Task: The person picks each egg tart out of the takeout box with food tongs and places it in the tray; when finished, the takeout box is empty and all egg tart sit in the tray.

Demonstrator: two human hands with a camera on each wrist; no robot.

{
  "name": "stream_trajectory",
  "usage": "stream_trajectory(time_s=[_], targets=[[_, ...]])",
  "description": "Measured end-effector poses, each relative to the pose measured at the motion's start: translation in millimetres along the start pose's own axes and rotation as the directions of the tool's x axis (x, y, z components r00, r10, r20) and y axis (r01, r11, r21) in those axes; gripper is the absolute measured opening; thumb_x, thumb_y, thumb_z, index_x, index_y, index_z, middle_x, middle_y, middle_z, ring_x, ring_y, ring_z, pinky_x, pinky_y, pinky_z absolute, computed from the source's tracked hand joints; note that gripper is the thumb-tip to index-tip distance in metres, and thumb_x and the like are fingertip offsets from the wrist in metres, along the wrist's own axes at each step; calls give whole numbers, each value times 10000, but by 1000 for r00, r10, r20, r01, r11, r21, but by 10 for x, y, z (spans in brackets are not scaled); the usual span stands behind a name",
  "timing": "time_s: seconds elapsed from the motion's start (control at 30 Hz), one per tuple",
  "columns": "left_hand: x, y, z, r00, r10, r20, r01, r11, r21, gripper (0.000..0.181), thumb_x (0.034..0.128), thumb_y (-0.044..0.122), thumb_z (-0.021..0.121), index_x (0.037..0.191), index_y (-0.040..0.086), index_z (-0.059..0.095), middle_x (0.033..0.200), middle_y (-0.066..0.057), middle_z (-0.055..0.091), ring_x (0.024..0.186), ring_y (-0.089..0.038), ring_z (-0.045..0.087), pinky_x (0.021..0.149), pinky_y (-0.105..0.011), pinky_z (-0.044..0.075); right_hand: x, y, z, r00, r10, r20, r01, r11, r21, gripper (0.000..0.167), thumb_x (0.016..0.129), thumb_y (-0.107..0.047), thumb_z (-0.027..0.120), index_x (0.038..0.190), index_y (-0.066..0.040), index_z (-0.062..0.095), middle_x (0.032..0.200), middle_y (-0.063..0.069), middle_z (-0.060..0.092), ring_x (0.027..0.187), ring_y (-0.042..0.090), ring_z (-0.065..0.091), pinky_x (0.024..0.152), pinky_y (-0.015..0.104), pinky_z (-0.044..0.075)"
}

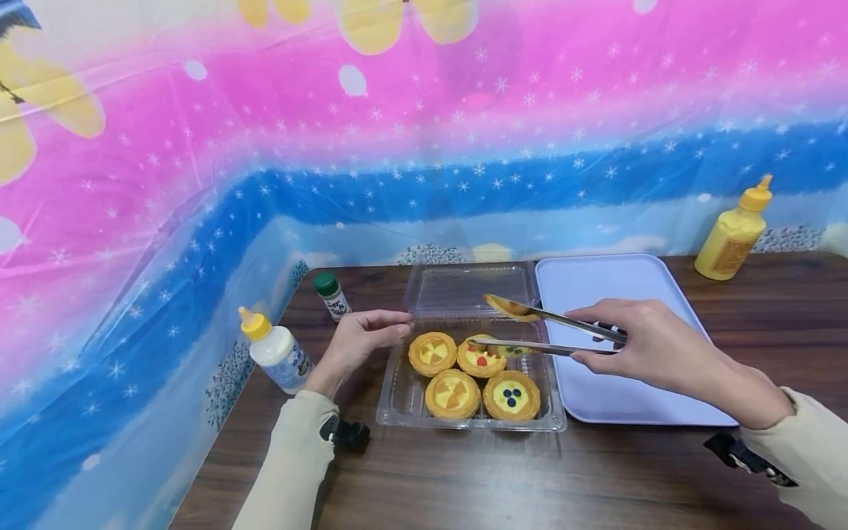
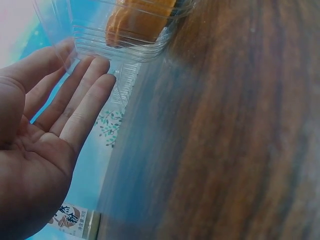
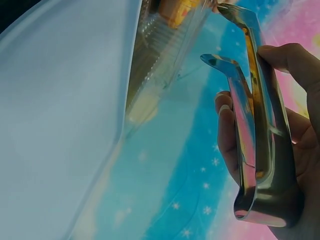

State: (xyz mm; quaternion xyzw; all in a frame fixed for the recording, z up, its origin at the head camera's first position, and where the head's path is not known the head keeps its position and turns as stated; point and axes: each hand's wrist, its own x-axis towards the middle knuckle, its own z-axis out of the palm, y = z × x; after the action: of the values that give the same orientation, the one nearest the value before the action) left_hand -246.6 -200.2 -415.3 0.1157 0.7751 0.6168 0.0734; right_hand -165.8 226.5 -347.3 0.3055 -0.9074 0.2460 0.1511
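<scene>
A clear plastic container point(image 1: 389, 414) stands on the table, its lid folded back. Inside are an upper-left fruit tart point(image 1: 433, 354), a lower-left tart point(image 1: 453, 394), a red-topped tart point(image 1: 482, 361) and a tart with dark blue berries point(image 1: 512, 396). My left hand point(image 1: 361, 338) pinches the container's left rim between thumb and fingers. Metal tongs point(image 3: 265, 115) are in my right hand point(image 1: 652, 346), their arms spread above the container. The lower tip is over the red-topped tart; the upper tip looks golden, perhaps from reflection. The right wrist view shows nothing between the tips.
A pale lavender tray point(image 1: 636, 397) lies right of the container. At the back right stands a yellow squeeze bottle point(image 1: 732, 239). Left of the container are a white squeeze bottle point(image 1: 283, 361) and a green-capped shaker point(image 1: 333, 298). A patterned cloth point(image 1: 424, 132) hangs behind the table.
</scene>
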Motion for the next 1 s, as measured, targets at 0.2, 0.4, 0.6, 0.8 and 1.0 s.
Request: stream_trajectory(time_s=[0.2,0.4,0.6,0.8,1.0], targets=[[7,-4,2,1000,-4,-3,5,1000,12,297,965,118,804,1242,12,776,1163,-105,787,1041,-251,765,949,-336,591,39,-27,55,997,24,69,-25,1000,16,426,865,-216,904,1254,-91,784,1056,-4,765,665,39,519,542,254,440],[11,-1,-2,1000,1,-1,-1,1000,3,293,973,104,793,1245,-2,768,1166,-121,784,1030,-258,769,941,-349,601,40,-42,121,993,59,106,-65,997,50,414,872,-200,895,1243,-54,784,1056,22,770,668,42,521,518,253,437],[15,-10,-8,1000,-1,-1,1,1000,6,301,973,110,795,1250,-4,766,1172,-129,781,1022,-259,771,932,-346,604,19,-83,171,981,125,149,-140,986,95,438,882,-207,885,1259,-17,767,1083,72,780,690,75,551,512,263,439],[14,5,-9,1000,-3,-4,3,1000,4,296,971,113,798,1245,3,771,1168,-122,783,1021,-267,771,934,-348,604,24,-110,214,981,127,149,-140,987,80,413,883,-210,882,1238,-29,775,1070,61,787,767,76,617,596,287,484],[-7,24,4,1000,-15,-12,15,1000,18,284,962,118,807,1230,26,784,1157,-91,790,1028,-259,768,962,-346,588,26,-145,248,982,122,141,-133,989,70,410,879,-219,887,1234,-41,781,1050,38,787,789,75,635,641,327,511]])
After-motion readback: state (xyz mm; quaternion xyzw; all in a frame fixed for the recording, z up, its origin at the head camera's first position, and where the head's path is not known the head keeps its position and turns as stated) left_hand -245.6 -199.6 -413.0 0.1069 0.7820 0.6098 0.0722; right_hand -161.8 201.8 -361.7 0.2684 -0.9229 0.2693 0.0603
